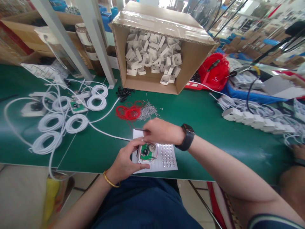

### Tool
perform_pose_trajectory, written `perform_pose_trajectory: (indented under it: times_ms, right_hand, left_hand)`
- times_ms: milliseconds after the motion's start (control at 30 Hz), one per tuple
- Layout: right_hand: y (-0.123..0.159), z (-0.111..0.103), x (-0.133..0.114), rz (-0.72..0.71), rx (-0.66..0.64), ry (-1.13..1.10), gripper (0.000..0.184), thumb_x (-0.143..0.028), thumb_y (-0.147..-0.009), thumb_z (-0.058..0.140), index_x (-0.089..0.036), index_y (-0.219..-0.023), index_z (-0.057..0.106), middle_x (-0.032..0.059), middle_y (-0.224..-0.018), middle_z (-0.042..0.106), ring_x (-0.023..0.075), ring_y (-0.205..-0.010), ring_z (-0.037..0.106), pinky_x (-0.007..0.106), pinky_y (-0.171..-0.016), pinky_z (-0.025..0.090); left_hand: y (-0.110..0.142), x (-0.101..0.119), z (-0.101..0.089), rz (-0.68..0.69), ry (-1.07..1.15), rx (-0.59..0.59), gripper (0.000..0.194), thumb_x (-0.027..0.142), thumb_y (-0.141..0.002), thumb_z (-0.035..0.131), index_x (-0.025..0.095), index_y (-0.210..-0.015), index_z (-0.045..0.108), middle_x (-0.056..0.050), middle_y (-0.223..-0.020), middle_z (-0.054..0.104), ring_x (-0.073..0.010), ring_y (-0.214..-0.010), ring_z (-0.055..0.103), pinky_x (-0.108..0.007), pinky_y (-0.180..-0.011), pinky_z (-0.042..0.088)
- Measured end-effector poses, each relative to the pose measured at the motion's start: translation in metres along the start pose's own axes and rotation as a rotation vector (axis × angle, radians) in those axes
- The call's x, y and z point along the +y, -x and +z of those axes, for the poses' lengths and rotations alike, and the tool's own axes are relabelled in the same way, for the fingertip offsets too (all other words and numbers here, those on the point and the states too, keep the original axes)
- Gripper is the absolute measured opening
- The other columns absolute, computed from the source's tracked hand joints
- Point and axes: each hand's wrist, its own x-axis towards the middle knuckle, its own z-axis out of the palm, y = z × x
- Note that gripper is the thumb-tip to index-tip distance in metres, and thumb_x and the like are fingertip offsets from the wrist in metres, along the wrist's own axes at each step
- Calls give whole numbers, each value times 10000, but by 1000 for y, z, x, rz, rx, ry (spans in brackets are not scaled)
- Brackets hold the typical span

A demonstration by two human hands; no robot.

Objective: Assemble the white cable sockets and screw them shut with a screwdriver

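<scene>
My left hand (125, 159) grips a white plastic housing (148, 161) from its left side, thumb along the near edge. Inside the housing sits a green circuit board (145, 152) with dark parts and a thin red ring around it. A white cable (111, 136) runs to the housing from the left. My right hand (158, 131) is closed over the housing's far edge, around a thin dark tool (141, 129) whose kind I cannot make out. Under the housing lies a white sheet (170, 166) with rows of small shiny round pieces (168, 156).
Beyond my hands lie red rings (128, 112), small screws (149, 110) and black parts (124, 93). A cardboard box (164, 24) of white housings stands behind. Coiled white cables (47, 142) fill the left; finished-looking white units (257, 121) line the right, near another person's arm (293, 178).
</scene>
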Motion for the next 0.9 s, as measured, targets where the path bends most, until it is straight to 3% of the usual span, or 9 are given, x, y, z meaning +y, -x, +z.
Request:
perform_pose_trajectory:
  times_ms: [200, 367, 567, 767, 900]
  right_hand:
    - [6, 3, -1, 53, 21, 85, 216, -316, -794, 552, -168, -673, 652, 37, -623, 589, 97, -531, 428, 242, -476, 233]
    - [11, 7, 5, 27, 20, 18, 138, -222, -796, 533, -173, -731, 645, 18, -667, 608, 89, -567, 461, 230, -506, 247]
    - [23, 18, 22, -47, 38, -304, 108, -179, -838, 517, -150, -828, 620, 12, -760, 639, 91, -678, 530, 211, -603, 334]
    - [34, 45, 19, 119, 145, -735, 150, -235, -863, 495, -131, -816, 592, -19, -645, 572, 68, -565, 459, 205, -553, 344]
    - [37, 51, 19, 161, 223, -782, 129, -180, -822, 517, -132, -861, 630, -18, -653, 573, 73, -574, 466, 210, -551, 352]
  left_hand:
    - [-1, -2, -4, 70, 0, -4, 697, 293, -597, 820, 227, -1210, 496, -117, -1214, 566, -255, -1059, 596, -388, -949, 485]
    - [-2, -3, -6, 124, -88, -36, 689, 313, -623, 802, 218, -1236, 502, -119, -1212, 572, -265, -1091, 578, -417, -982, 463]
    - [-1, -6, -9, 110, -44, 2, 731, 282, -626, 803, 225, -1274, 469, -128, -1256, 537, -281, -1142, 542, -430, -1013, 437]
    - [-1, -7, -9, 96, -10, -14, 724, 260, -633, 799, 237, -1276, 466, -126, -1269, 524, -289, -1180, 507, -417, -986, 460]
    - [-1, -8, -8, 82, -45, -58, 729, 258, -634, 799, 237, -1279, 462, -125, -1278, 518, -286, -1197, 491, -449, -1038, 402]
